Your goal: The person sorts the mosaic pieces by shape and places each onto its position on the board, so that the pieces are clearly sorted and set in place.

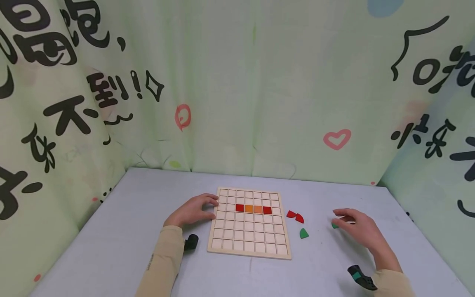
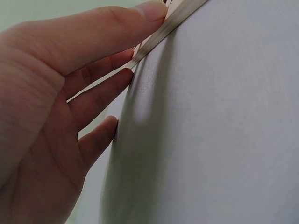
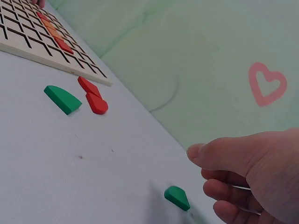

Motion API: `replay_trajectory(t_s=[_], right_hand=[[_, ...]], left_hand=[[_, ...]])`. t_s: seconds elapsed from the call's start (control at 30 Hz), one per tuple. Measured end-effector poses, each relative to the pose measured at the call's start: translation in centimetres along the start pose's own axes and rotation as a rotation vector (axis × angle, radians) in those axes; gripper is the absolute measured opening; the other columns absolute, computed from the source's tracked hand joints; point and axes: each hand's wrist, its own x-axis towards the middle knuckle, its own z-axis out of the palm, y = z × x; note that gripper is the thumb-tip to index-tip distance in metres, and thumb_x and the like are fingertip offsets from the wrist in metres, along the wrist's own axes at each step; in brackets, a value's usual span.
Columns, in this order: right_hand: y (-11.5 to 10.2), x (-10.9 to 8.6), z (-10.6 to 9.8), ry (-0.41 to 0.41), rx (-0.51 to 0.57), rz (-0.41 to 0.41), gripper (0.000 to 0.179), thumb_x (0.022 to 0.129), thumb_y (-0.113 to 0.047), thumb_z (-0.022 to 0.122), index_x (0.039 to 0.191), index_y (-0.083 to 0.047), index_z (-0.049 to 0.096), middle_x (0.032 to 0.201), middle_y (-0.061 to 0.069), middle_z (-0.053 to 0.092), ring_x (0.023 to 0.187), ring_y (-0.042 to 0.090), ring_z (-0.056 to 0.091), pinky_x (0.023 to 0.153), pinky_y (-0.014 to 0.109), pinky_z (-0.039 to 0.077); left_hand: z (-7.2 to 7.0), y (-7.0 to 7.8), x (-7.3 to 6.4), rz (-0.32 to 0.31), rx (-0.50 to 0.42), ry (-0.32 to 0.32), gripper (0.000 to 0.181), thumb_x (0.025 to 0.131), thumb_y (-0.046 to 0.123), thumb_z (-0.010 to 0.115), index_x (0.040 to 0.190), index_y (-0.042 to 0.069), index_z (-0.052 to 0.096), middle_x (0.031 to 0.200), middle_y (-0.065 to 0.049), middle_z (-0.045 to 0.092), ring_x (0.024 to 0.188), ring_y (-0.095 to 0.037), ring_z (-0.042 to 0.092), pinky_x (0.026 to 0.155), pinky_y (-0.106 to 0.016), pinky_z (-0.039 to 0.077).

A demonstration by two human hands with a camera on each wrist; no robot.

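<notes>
A wooden grid board (image 1: pixel 249 254) lies on the table, with a row of red squares (image 1: pixel 240 208) and orange squares (image 1: pixel 253 208) set in its cells. At its left edge, my left hand (image 1: pixel 190 211) touches the frame with thumb and fingertips, the fingers nearly straight. My right hand (image 1: pixel 359 231) hovers at the right over a green wedge-shaped piece (image 3: pixel 177 198). In the right wrist view that piece lies on the table, apart from the loosely bent fingers. Between board and right hand lie two red rounded wedges (image 1: pixel 299 218) and another green wedge (image 1: pixel 304 233).
A pale cloth-like surface covers the table (image 1: pixel 319 264). Printed curtains (image 1: pixel 289 103) enclose its back and sides. Black wrist devices (image 1: pixel 191 242) are worn on both arms; the right one (image 1: pixel 361 278) has a green patch.
</notes>
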Motion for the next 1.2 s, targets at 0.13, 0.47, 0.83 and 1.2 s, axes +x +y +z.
replay_trajectory(t_s=[0.13,0.47,0.83,1.2], right_hand=[[1.5,-0.3,-0.2,-0.015,-0.005,0.034,0.054,0.095,-0.039,0.063,0.129,0.003,0.057,0.125,0.025,0.058,0.109,0.04,0.055,0.083,0.047,0.053],[2.5,-0.1,0.4,-0.041,-0.051,0.089,0.059,0.089,-0.035,0.071,0.127,0.009,0.056,0.117,0.027,0.061,0.101,0.036,0.058,0.084,0.053,0.049],[1.3,0.4,1.5,-0.001,-0.069,-0.001,0.039,0.088,-0.019,0.073,0.116,0.007,0.063,0.101,0.016,0.066,0.091,0.029,0.061,0.079,0.048,0.052],[1.1,0.6,2.4,0.02,-0.074,-0.035,0.036,0.089,-0.008,0.07,0.122,0.005,0.062,0.11,0.02,0.064,0.096,0.031,0.06,0.084,0.053,0.051]], left_hand=[[0.1,0.1,0.0,-0.009,-0.008,-0.001,0.032,0.083,0.011,0.078,0.113,0.009,0.069,0.138,-0.002,0.054,0.136,-0.027,0.041,0.113,-0.042,0.034],[0.4,-0.1,0.0,-0.013,-0.009,0.001,0.033,0.083,0.012,0.078,0.114,0.01,0.069,0.138,-0.001,0.054,0.135,-0.026,0.042,0.113,-0.043,0.034],[0.2,-0.1,0.0,-0.003,0.005,-0.001,0.032,0.083,0.012,0.078,0.114,0.009,0.069,0.138,-0.002,0.053,0.135,-0.027,0.042,0.113,-0.044,0.035],[0.1,-0.2,-0.1,0.004,0.004,-0.001,0.032,0.083,0.012,0.078,0.114,0.009,0.069,0.139,-0.003,0.053,0.136,-0.027,0.042,0.113,-0.043,0.034]])
